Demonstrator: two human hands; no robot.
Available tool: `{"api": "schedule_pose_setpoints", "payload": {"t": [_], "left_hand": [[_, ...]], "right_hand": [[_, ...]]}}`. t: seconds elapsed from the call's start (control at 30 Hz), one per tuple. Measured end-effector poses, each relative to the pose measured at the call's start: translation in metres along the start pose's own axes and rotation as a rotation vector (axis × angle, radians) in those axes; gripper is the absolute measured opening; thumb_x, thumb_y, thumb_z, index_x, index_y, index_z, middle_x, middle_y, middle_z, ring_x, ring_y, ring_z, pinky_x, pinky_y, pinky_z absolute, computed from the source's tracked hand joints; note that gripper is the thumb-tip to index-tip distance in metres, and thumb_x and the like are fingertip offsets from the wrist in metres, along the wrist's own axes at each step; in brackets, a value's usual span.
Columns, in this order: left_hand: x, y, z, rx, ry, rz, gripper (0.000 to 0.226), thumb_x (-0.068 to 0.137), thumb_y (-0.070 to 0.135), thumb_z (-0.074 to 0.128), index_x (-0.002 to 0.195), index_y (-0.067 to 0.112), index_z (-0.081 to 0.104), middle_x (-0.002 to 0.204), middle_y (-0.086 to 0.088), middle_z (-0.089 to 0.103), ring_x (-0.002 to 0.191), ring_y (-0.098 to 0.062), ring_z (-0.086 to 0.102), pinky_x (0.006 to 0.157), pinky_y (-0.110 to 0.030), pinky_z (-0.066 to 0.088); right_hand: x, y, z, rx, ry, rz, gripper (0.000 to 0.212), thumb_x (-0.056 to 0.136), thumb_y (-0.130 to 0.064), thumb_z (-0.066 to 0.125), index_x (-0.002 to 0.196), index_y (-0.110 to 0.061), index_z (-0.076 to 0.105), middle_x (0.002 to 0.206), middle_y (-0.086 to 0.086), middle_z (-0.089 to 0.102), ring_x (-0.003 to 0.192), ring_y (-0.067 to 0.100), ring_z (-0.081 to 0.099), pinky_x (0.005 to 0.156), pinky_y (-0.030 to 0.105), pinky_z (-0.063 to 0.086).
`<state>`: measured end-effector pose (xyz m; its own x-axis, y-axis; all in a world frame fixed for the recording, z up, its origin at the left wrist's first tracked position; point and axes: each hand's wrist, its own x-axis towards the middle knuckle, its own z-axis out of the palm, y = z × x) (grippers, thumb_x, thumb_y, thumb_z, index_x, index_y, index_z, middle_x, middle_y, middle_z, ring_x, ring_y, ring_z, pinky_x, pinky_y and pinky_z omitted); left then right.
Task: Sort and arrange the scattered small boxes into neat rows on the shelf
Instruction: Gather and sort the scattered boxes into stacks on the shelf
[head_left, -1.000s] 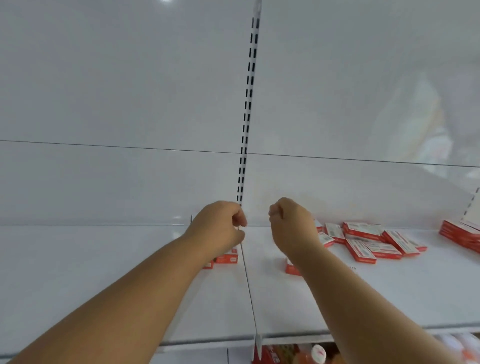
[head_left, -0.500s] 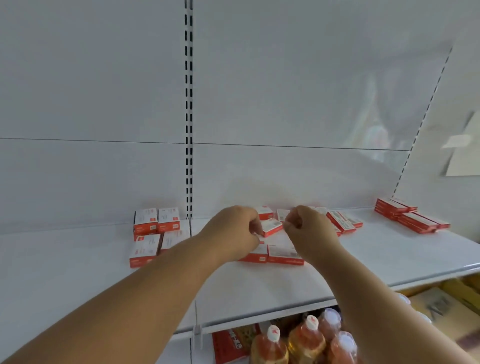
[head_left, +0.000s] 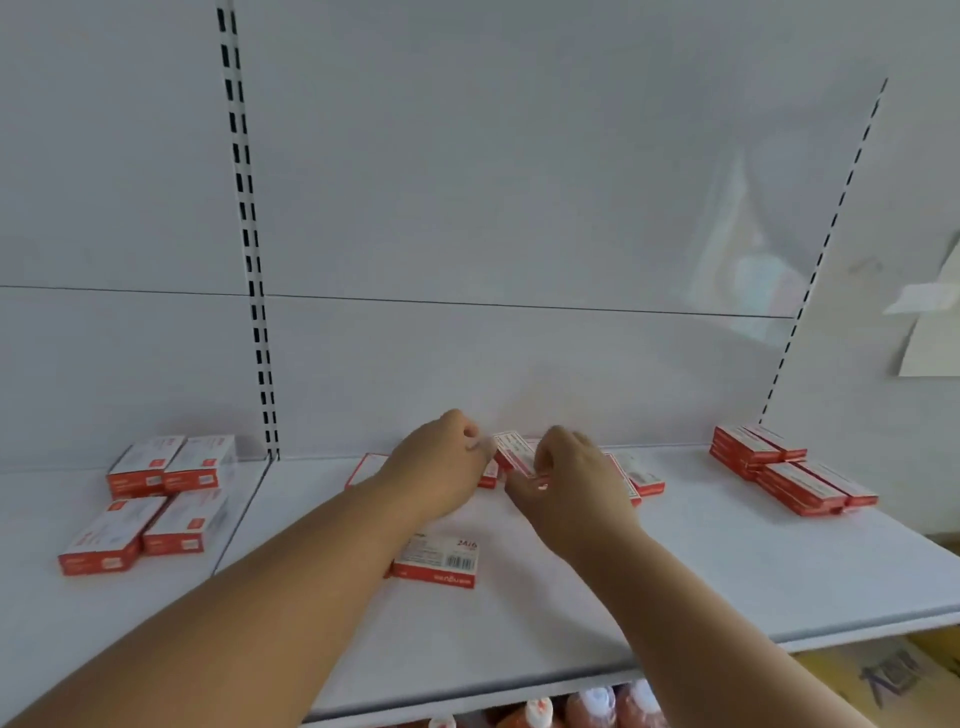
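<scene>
Small red-and-white boxes lie on the white shelf (head_left: 727, 582). My left hand (head_left: 441, 467) and my right hand (head_left: 566, 483) meet at the back centre over a scattered cluster, and together they pinch one tilted box (head_left: 511, 452) lifted off the shelf. More scattered boxes (head_left: 636, 475) lie partly hidden behind my right hand. A single box (head_left: 441, 564) lies flat near the front, under my left forearm. Four boxes in two neat rows (head_left: 156, 499) sit at the left. A stacked group (head_left: 784, 475) sits at the right.
A slotted upright (head_left: 249, 249) divides the white back panel, and a second one (head_left: 826, 249) runs at the right. Bottles with white caps (head_left: 587, 706) stand on the shelf below. A cardboard carton (head_left: 893, 675) shows at bottom right.
The view has swung right and closer. Both hands have reached further back into the cluster and taken hold of a box, which is now tilted up between them.
</scene>
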<state>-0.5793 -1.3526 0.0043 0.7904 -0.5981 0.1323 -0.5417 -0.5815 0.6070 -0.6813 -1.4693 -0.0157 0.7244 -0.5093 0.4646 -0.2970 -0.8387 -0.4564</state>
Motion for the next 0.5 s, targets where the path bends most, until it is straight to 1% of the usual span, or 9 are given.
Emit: {"api": "schedule_pose_setpoints", "payload": {"t": [0.03, 0.07, 0.13, 0.2, 0.23, 0.3, 0.37, 0.43, 0.5], "left_hand": [[0.002, 0.006, 0.003, -0.155, 0.013, -0.055, 0.033, 0.097, 0.047, 0.048, 0.121, 0.026, 0.053, 0.11, 0.004, 0.065, 0.101, -0.019, 0.063, 0.089, -0.037, 0.051], [0.003, 0.01, 0.005, -0.307, 0.05, -0.098, 0.032, 0.096, 0.046, 0.051, 0.12, 0.027, 0.054, 0.109, 0.003, 0.067, 0.097, -0.018, 0.066, 0.089, -0.038, 0.053], [0.005, 0.016, 0.005, -0.496, 0.146, -0.158, 0.019, 0.096, 0.032, 0.058, 0.114, 0.026, 0.059, 0.103, 0.002, 0.07, 0.085, -0.016, 0.071, 0.078, -0.035, 0.059], [0.005, 0.016, 0.006, -0.586, 0.224, -0.194, 0.013, 0.097, 0.021, 0.059, 0.109, 0.026, 0.061, 0.1, 0.002, 0.071, 0.078, -0.013, 0.073, 0.063, -0.027, 0.058], [0.005, 0.013, 0.006, -0.6, 0.265, -0.201, 0.014, 0.097, 0.019, 0.059, 0.107, 0.027, 0.062, 0.1, 0.003, 0.071, 0.077, -0.013, 0.073, 0.06, -0.025, 0.057], [0.004, 0.008, 0.006, -0.609, 0.347, -0.215, 0.017, 0.097, 0.015, 0.059, 0.103, 0.03, 0.064, 0.099, 0.005, 0.071, 0.076, -0.013, 0.074, 0.064, -0.03, 0.06], [0.003, 0.003, 0.006, -0.634, 0.407, -0.254, 0.019, 0.096, 0.014, 0.059, 0.099, 0.032, 0.065, 0.098, 0.006, 0.071, 0.078, -0.015, 0.074, 0.07, -0.038, 0.062], [0.002, -0.001, 0.006, -0.699, 0.42, -0.281, 0.022, 0.095, 0.012, 0.06, 0.095, 0.033, 0.065, 0.099, 0.005, 0.072, 0.081, -0.017, 0.074, 0.074, -0.042, 0.062], [0.0, -0.004, 0.007, -0.804, 0.377, -0.302, 0.021, 0.092, 0.008, 0.063, 0.093, 0.028, 0.064, 0.102, 0.0, 0.073, 0.085, -0.02, 0.074, 0.077, -0.045, 0.061]], "right_hand": [[0.002, 0.004, -0.001, 0.071, 0.018, -0.081, 0.026, 0.079, -0.031, 0.069, 0.081, -0.021, 0.046, 0.086, -0.006, 0.048, 0.074, 0.017, 0.046, 0.056, 0.019, 0.028], [0.005, 0.009, -0.002, 0.132, 0.006, -0.159, 0.027, 0.077, -0.028, 0.073, 0.082, -0.022, 0.046, 0.088, -0.007, 0.047, 0.075, 0.015, 0.047, 0.057, 0.014, 0.028], [0.014, 0.017, -0.004, 0.204, -0.061, -0.26, 0.031, 0.075, -0.024, 0.076, 0.089, -0.027, 0.048, 0.095, -0.009, 0.048, 0.08, 0.013, 0.049, 0.063, 0.011, 0.032], [0.027, 0.03, -0.005, 0.198, -0.077, -0.273, 0.036, 0.078, -0.031, 0.075, 0.103, -0.029, 0.05, 0.104, -0.012, 0.051, 0.093, 0.011, 0.051, 0.077, 0.018, 0.042], [0.034, 0.036, -0.006, 0.164, -0.075, -0.261, 0.038, 0.08, -0.035, 0.073, 0.111, -0.029, 0.051, 0.11, -0.012, 0.052, 0.1, 0.012, 0.051, 0.084, 0.023, 0.044], [0.046, 0.043, -0.006, 0.077, -0.126, -0.247, 0.042, 0.085, -0.04, 0.066, 0.123, -0.025, 0.053, 0.123, -0.008, 0.054, 0.113, 0.016, 0.049, 0.096, 0.031, 0.042], [0.054, 0.043, -0.003, -0.053, -0.227, -0.248, 0.046, 0.088, -0.041, 0.062, 0.13, -0.026, 0.051, 0.129, -0.003, 0.054, 0.12, 0.021, 0.046, 0.102, 0.035, 0.039], [0.06, 0.037, 0.001, -0.227, -0.334, -0.234, 0.046, 0.088, -0.038, 0.06, 0.132, -0.028, 0.049, 0.127, -0.001, 0.056, 0.119, 0.024, 0.047, 0.101, 0.039, 0.039], [0.064, 0.034, 0.005, -0.301, -0.355, -0.215, 0.037, 0.088, -0.033, 0.06, 0.124, -0.028, 0.054, 0.115, -0.001, 0.059, 0.11, 0.024, 0.05, 0.093, 0.036, 0.041]]}}
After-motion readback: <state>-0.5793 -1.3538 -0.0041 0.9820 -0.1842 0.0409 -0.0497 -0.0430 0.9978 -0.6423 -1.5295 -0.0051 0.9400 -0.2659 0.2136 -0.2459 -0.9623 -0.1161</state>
